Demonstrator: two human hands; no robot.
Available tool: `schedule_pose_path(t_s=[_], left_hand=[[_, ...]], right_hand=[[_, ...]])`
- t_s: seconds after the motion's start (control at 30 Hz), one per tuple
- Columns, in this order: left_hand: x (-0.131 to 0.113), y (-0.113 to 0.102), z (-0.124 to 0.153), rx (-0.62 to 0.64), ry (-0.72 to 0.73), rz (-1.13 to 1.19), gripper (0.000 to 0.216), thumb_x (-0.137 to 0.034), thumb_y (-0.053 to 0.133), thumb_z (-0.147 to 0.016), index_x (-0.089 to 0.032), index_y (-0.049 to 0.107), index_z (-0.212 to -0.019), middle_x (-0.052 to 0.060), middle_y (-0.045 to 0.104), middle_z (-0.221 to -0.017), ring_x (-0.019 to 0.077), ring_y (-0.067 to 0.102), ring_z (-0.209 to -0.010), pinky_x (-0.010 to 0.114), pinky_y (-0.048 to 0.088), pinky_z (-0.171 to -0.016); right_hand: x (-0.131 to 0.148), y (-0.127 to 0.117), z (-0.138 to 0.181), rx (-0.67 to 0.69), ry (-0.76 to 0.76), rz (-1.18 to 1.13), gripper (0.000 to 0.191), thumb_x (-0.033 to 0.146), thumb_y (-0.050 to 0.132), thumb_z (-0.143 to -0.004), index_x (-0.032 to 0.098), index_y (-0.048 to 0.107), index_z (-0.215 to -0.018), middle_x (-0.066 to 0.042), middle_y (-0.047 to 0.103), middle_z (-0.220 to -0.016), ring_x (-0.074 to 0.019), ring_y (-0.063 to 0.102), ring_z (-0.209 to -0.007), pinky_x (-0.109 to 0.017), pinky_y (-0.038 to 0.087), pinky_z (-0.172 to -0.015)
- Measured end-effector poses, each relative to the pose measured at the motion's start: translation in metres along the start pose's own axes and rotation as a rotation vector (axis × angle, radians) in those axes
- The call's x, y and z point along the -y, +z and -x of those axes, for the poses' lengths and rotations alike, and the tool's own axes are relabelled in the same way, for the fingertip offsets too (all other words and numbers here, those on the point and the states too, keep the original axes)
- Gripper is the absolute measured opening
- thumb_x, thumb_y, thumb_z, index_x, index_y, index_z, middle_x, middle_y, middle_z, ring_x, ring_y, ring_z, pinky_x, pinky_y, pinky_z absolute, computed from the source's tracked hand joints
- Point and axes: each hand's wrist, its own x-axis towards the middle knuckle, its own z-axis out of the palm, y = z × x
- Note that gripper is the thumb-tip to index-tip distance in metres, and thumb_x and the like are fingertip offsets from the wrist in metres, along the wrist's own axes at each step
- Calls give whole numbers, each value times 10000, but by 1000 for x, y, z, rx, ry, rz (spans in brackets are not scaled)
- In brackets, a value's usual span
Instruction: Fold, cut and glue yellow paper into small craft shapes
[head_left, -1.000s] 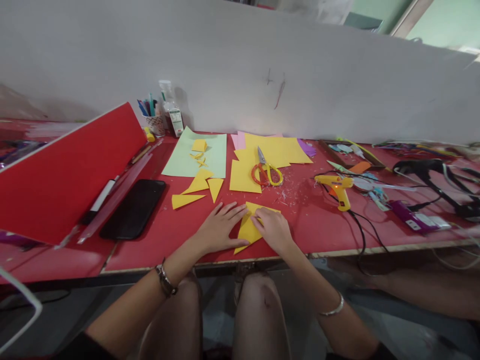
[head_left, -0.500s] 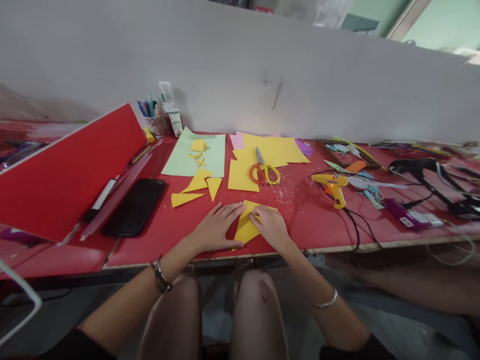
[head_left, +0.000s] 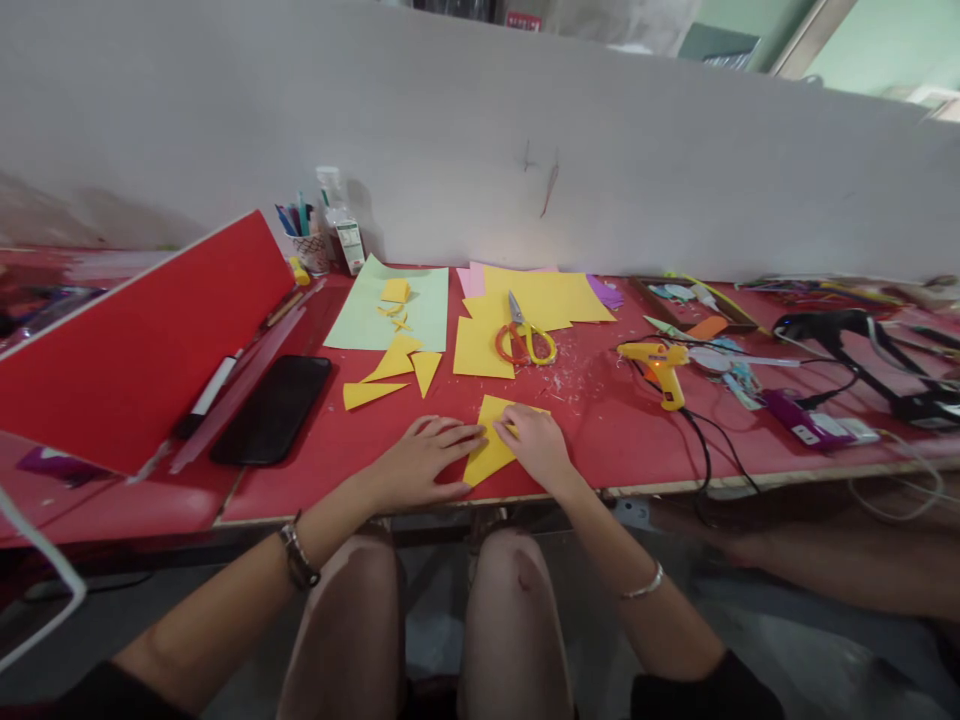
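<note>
My left hand (head_left: pixel 424 458) lies flat on the red table (head_left: pixel 600 450) near its front edge, fingers stretched out and pressing the left edge of a folded yellow paper piece (head_left: pixel 489 440). My right hand (head_left: pixel 534 445) rests on the same piece from the right, fingers bent down onto it. The paper shows between the two hands and a little above them. Both hands hold the piece down against the table; its folds under the hands are hidden.
Yellow paper triangles (head_left: pixel 397 372), a pale green sheet (head_left: pixel 390 310), yellow sheets (head_left: pixel 540 300) with scissors (head_left: pixel 525 335), a yellow glue gun (head_left: pixel 658 368) with cable, a black phone (head_left: pixel 274 408), a tilted red board (head_left: pixel 142 340), a pen cup (head_left: pixel 307 240) and cluttered tools (head_left: pixel 840 360) surround the hands.
Both hands stay on the yellow piece. My left fingers have slid right along its edge, and my right fingers have curled in more. The view has shifted slightly.
</note>
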Motion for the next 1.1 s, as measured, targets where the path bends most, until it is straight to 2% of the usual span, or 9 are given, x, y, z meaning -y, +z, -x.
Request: schedule_pose_path(t_s=[0.13,0.33,0.87,0.97,1.1], left_hand=[[1,1,1,-21,12,12,558,-514,368,-770,-274,292,-1268,-8,336,-1327,220,298,-1159,382,214,-960],[3,2,1,-26,87,8,444,-435,370,-800,-319,353,-1229,-17,340,-1324,203,318,-1155,385,208,-965],[5,2,-1,-3,68,7,465,-457,412,-769,-345,364,-1218,-12,325,-1333,225,292,-1186,407,223,-966],[7,3,-1,-5,74,0,475,-469,406,-768,-332,366,-1220,0,331,-1329,227,300,-1181,409,227,-965],[7,2,-2,-14,84,-5,475,-469,408,-765,-318,381,-1215,6,345,-1321,224,310,-1174,401,240,-961]], right_hand=[[0,1,0,0,4,-2,145,237,460,-776,169,514,-660,-11,597,-696,-115,508,-615,-225,251,-537],[1,1,-1,6,-5,16,148,234,439,-783,171,519,-675,-15,603,-712,-124,518,-638,-230,252,-535],[3,-1,-1,3,7,36,146,238,432,-782,168,544,-721,-31,593,-726,-141,520,-655,-232,298,-556],[4,-5,4,-78,-74,29,152,237,425,-788,163,555,-814,-55,585,-817,-167,513,-759,-259,337,-651],[4,-9,25,-158,-311,-45,202,203,405,-789,182,577,-893,-70,566,-881,-173,487,-843,-299,349,-764]])
